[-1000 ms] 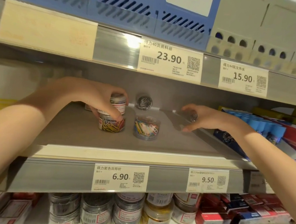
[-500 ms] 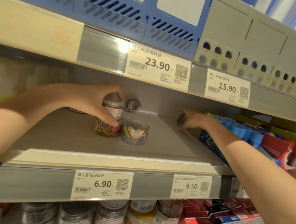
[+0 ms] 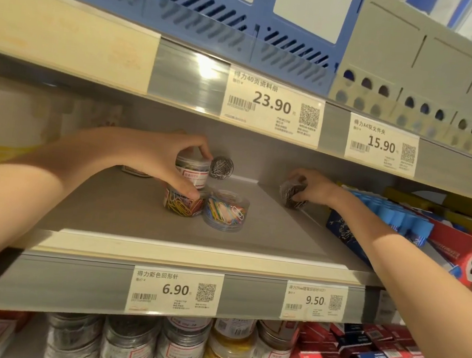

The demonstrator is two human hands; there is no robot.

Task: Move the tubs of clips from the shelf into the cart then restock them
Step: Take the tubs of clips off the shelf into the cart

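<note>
Left hand (image 3: 156, 156) covers most of the stacked tub (image 3: 192, 171), fingers curled round its clear plastic lid. Right hand (image 3: 314, 186) now grips a round tub of silver clips (image 3: 292, 191) by the shelf (image 3: 139, 215) divider, closer than before. Another colourful tub (image 3: 225, 212) sits loose mid-shelf.

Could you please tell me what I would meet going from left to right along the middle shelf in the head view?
Left hand holding the stacked tubs → loose tub of coloured clips → right hand on a tub of silver clips → blue-capped items → red packs.
</note>
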